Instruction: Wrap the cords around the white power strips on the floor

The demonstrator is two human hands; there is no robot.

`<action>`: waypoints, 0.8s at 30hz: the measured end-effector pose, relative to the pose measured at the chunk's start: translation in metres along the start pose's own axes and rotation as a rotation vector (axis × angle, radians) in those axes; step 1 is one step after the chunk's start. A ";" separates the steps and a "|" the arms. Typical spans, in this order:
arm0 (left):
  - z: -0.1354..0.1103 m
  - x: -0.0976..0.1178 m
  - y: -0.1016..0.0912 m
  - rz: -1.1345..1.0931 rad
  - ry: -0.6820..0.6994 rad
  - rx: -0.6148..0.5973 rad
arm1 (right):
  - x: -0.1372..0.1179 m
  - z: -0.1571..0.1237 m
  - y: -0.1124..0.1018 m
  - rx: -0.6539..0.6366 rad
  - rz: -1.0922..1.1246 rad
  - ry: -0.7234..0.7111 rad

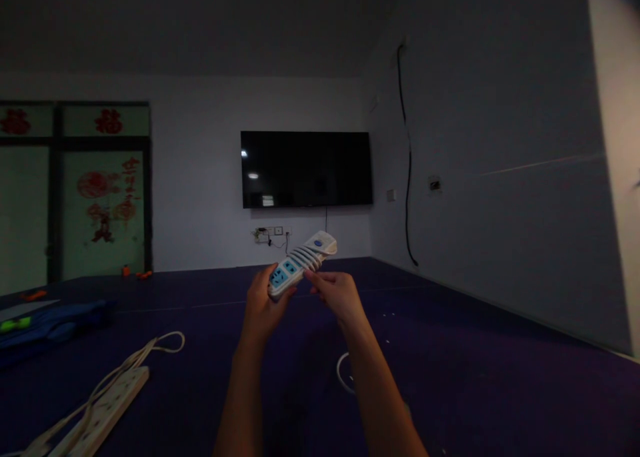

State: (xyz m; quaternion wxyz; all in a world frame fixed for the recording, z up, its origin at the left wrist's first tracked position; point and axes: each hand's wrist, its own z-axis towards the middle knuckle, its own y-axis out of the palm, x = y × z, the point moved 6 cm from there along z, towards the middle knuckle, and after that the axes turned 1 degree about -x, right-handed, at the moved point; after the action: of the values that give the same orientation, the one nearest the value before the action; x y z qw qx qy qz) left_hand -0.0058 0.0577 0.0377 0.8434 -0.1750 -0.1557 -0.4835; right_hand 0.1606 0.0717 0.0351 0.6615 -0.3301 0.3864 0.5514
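I hold up a white power strip (300,262) with blue sockets in front of me; its own white cable is wound in several turns around its middle. My left hand (263,304) is closed around the strip's near end from below. My right hand (336,292) is closed in a pinch beside the strip's wound part, apparently on the cable, though what its fingertips hold is too small to see. A loop of white cable (344,374) shows below, between my forearms.
A second white power strip (107,410) with its looped cable (150,350) lies on the dark purple floor at lower left. Blue items (45,324) lie at far left. A wall-mounted television (306,169) hangs ahead, a glass door (75,190) to the left.
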 end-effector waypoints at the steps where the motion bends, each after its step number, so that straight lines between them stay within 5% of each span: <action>1: 0.000 0.002 0.002 0.037 0.028 -0.006 | 0.000 0.000 -0.001 0.021 -0.027 -0.023; 15: -0.002 0.028 0.007 0.145 0.223 0.039 | -0.006 0.000 0.000 0.124 0.011 -0.184; 20: 0.002 0.025 0.003 0.031 0.079 0.023 | -0.015 -0.003 0.003 0.090 0.133 -0.242; 24: 0.004 0.023 0.000 -0.289 -0.126 0.014 | -0.022 -0.005 0.001 0.065 0.192 -0.277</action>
State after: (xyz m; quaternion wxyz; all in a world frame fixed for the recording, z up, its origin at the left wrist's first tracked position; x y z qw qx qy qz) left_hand 0.0053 0.0421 0.0510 0.7549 -0.1747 -0.2352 -0.5867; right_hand 0.1570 0.0575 0.0521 0.6632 -0.1910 0.3388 0.6395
